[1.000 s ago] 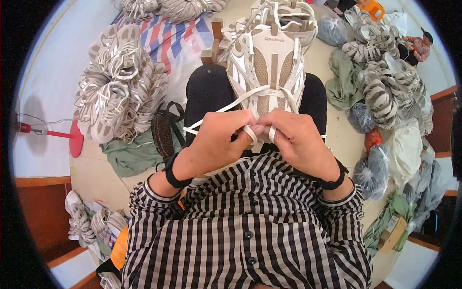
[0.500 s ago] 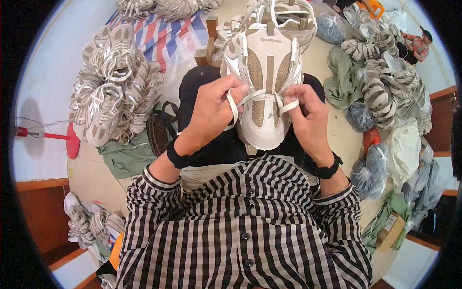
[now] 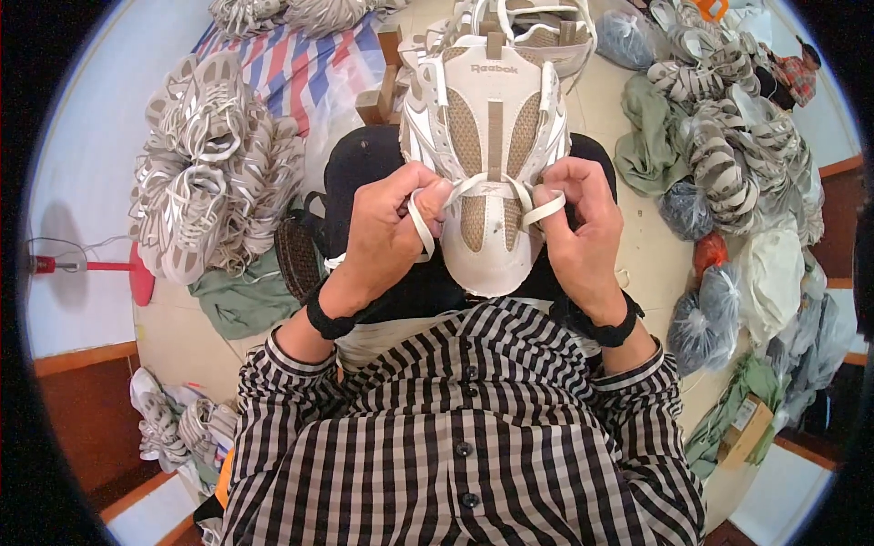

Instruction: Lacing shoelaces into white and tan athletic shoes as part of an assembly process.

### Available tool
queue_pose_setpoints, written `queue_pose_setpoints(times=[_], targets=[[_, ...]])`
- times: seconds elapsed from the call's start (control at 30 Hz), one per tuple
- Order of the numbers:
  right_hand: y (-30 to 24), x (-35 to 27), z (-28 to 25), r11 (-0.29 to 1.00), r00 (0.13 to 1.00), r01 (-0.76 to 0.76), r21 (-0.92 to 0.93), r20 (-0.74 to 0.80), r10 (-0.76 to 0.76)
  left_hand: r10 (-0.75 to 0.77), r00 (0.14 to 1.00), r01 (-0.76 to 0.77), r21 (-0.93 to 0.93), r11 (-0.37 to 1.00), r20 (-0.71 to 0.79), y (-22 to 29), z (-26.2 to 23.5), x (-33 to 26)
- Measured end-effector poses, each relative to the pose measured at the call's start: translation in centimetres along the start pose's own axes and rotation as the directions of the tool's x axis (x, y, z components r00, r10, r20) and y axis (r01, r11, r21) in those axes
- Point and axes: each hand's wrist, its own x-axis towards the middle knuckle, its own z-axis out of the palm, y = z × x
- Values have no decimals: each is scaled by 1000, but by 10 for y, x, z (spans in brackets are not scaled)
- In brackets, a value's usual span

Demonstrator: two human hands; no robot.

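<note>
A white and beige sneaker (image 3: 494, 259) rests over my lap with its toe toward me. A cream shoelace (image 3: 421, 226) runs across its lowest eyelets, one end out to each side. At the shoe's left edge, my left hand (image 3: 387, 223) pinches one end of the lace, which loops down below the fingers. My right hand (image 3: 587, 232) grips the other end between thumb and forefinger on the right side. The upper eyelets have no lace through them. More laced sneakers (image 3: 555, 50) stand just beyond this one.
A tall pile of sneakers (image 3: 205, 173) rises on the left, near a striped sheet (image 3: 291, 59). Bundled shoes (image 3: 728, 173), plastic bags (image 3: 706, 318) and green cloth (image 3: 648, 136) line the right side. Another person (image 3: 797, 77) is at the far right.
The shoe appears slightly left and lower in view, along with my left hand. Both hands keep hold of the lace ends.
</note>
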Motion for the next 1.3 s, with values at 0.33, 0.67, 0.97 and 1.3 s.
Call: queue_pose_setpoints(times=[0.33,0.67,0.97,1.3], targets=[[-20,14,-1,865,959,268,-423,198,-200,8,1000,-7,40,999,-11,-4,-5,-5],[-11,11,2,976,986,28,-215,169,9,160,984,-151,115,982,-80,-10,-1,-1],[-13,10,2,971,987,44,-233,161,-6,314,946,-272,334,903,-80,1,2,8],[-8,21,-3,941,959,150,-305,277,-63,298,950,-303,487,819,89,-2,5,26]])
